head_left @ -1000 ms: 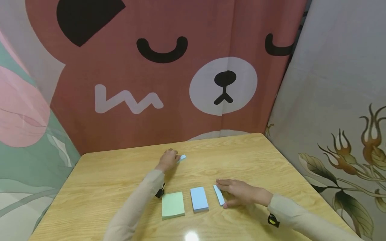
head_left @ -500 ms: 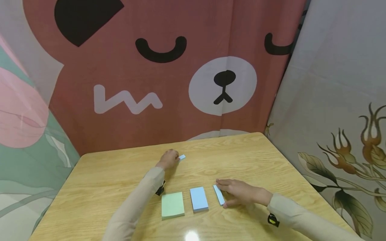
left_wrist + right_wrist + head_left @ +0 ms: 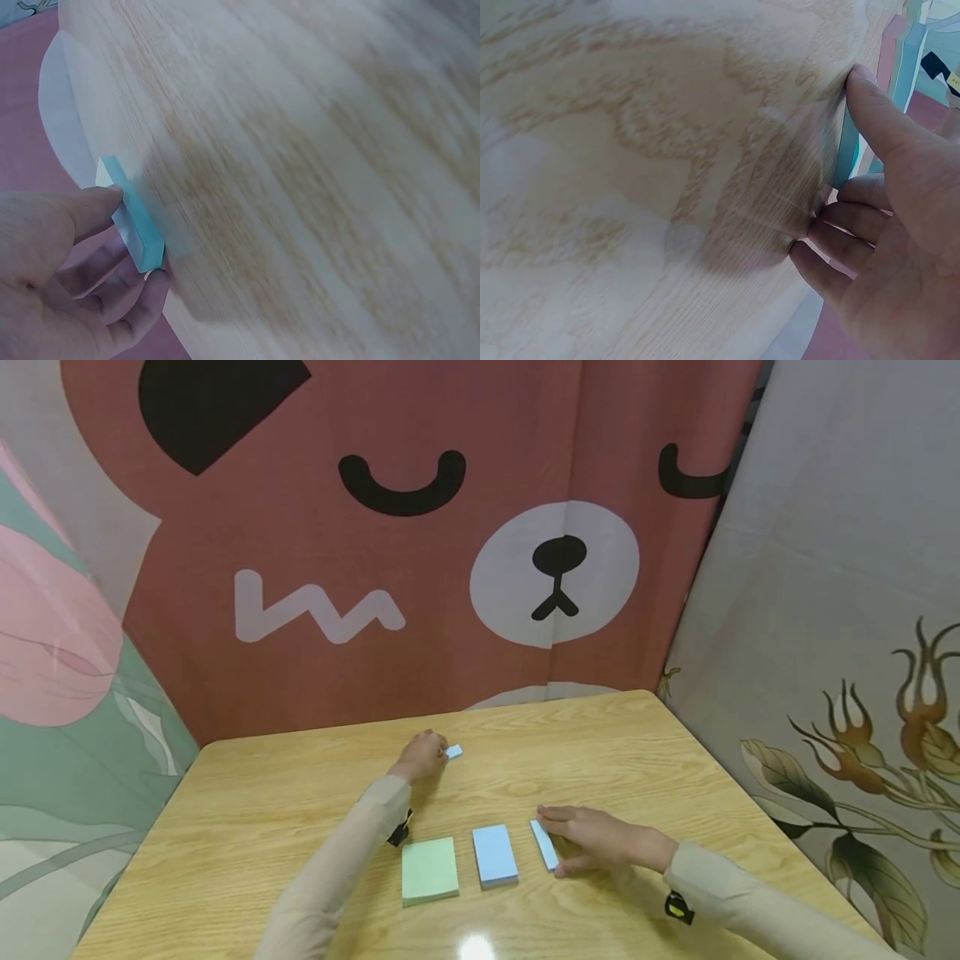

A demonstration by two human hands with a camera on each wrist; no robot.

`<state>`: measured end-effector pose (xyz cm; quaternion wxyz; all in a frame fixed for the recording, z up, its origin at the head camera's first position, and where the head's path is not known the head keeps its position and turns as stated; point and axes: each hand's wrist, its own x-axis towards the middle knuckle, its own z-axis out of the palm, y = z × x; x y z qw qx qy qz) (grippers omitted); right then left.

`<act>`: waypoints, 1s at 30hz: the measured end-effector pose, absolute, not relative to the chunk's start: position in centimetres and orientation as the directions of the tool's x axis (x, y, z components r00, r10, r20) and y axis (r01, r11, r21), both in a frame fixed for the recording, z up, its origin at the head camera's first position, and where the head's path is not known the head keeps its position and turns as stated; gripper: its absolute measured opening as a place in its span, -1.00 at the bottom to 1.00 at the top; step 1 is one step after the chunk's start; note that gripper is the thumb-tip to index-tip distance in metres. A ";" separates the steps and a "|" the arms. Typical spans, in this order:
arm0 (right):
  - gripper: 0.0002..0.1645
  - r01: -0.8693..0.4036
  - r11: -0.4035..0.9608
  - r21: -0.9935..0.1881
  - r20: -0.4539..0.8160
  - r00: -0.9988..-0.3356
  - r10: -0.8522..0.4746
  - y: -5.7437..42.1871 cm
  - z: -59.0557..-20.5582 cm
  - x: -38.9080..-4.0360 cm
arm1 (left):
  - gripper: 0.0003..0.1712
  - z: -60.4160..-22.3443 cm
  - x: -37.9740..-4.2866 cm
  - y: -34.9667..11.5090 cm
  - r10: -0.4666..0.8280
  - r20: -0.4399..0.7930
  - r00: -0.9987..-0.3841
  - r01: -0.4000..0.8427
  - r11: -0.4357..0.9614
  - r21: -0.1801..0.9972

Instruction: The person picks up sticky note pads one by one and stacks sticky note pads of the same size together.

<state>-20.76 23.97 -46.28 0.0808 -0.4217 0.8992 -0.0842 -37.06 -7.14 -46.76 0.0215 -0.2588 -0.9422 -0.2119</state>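
Note:
At the far part of the table, my left hand (image 3: 422,756) pinches a small light-blue sticky note pad (image 3: 454,752). In the left wrist view the thumb lies on one face of this pad (image 3: 133,214) and the fingers are behind it and at its lower end, close to the tabletop. Nearer, on the right, my right hand (image 3: 600,839) holds a narrow light-blue sticky note pad (image 3: 545,845) by its ends, thumb at the near end, fingertips at the far end. In the right wrist view, thumb and fingers partly hide that pad (image 3: 846,154).
Left of the narrow pad lies a blue rectangular sticky note pad (image 3: 495,855), then a square green one (image 3: 430,870). All are on a wooden table (image 3: 600,743). A bear-print curtain (image 3: 420,560) hangs behind; a floral curtain (image 3: 840,610) runs along the right.
The small pad in my left hand has turned slightly, and less of its length shows past the fingers. My right hand and the pads near it stay in place.

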 end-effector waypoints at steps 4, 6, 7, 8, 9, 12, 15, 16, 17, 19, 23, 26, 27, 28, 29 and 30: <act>-0.04 -0.745 0.628 -0.223 -0.076 -0.629 -0.773 24.0 -46.3 -20.8 | -0.92 -46.6 -37.0 -7.1 0.483 0.153 -0.862 0.503 0.781 0.371; -0.04 -0.745 0.629 -0.222 -0.077 -0.630 -0.773 24.0 -46.2 -20.8 | -0.91 -46.6 -37.0 -7.1 0.484 0.147 -0.863 0.502 0.784 0.366; -0.04 -0.744 0.630 -0.223 -0.079 -0.630 -0.772 24.0 -46.2 -20.8 | -0.90 -46.6 -36.9 -7.1 0.483 0.144 -0.863 0.500 0.785 0.365; -0.04 -0.743 0.631 -0.224 -0.080 -0.631 -0.771 24.0 -46.2 -20.8 | -0.89 -46.5 -36.9 -7.1 0.484 0.140 -0.864 0.499 0.787 0.362; -0.04 -0.741 0.633 -0.225 -0.082 -0.633 -0.770 23.9 -46.2 -20.8 | -0.88 -46.5 -36.9 -7.0 0.485 0.131 -0.865 0.497 0.789 0.362; -0.04 -0.734 0.640 -0.229 -0.092 -0.638 -0.764 23.9 -46.2 -20.7 | -0.85 -46.5 -36.7 -7.0 0.482 0.103 -0.870 0.485 0.799 0.357; -0.04 -0.728 0.646 -0.231 -0.100 -0.642 -0.760 23.8 -46.1 -20.7 | -0.83 -46.5 -36.6 -7.1 0.477 0.088 -0.874 0.476 0.808 0.347; -0.04 -0.727 0.646 -0.232 -0.102 -0.643 -0.759 23.8 -46.1 -20.7 | -0.83 -46.6 -36.6 -7.1 0.474 0.091 -0.876 0.475 0.809 0.346; -0.04 -0.726 0.646 -0.234 -0.103 -0.643 -0.759 23.8 -46.1 -20.7 | -0.83 -46.6 -36.7 -7.1 0.474 0.097 -0.875 0.476 0.809 0.343; -0.04 -0.727 0.645 -0.235 -0.103 -0.641 -0.761 23.7 -46.1 -20.8 | -0.82 -46.7 -36.7 -7.1 0.466 0.105 -0.879 0.471 0.808 0.355; -0.03 -0.726 0.645 -0.239 -0.106 -0.640 -0.761 23.7 -46.2 -20.8 | -0.82 -46.8 -36.8 -7.0 0.462 0.130 -0.877 0.476 0.804 0.357; -0.02 -0.724 0.648 -0.237 -0.106 -0.644 -0.758 23.7 -46.1 -20.7 | -0.83 -46.8 -36.8 -7.1 0.463 0.145 -0.874 0.483 0.803 0.348; -0.02 -0.724 0.648 -0.237 -0.105 -0.644 -0.758 23.7 -46.1 -20.7 | -0.84 -46.7 -36.8 -7.1 0.462 0.145 -0.875 0.482 0.806 0.344; -0.03 -0.724 0.648 -0.236 -0.103 -0.645 -0.757 23.7 -46.0 -20.7 | -0.84 -46.7 -36.8 -7.1 0.460 0.140 -0.877 0.479 0.807 0.344; -0.03 -0.725 0.648 -0.234 -0.101 -0.645 -0.758 23.6 -45.9 -20.6 | -0.84 -46.7 -36.9 -7.2 0.459 0.140 -0.877 0.478 0.808 0.345; -0.04 -0.727 0.646 -0.234 -0.098 -0.643 -0.759 23.6 -45.9 -20.6 | -0.84 -46.6 -36.9 -7.3 0.459 0.142 -0.877 0.479 0.807 0.345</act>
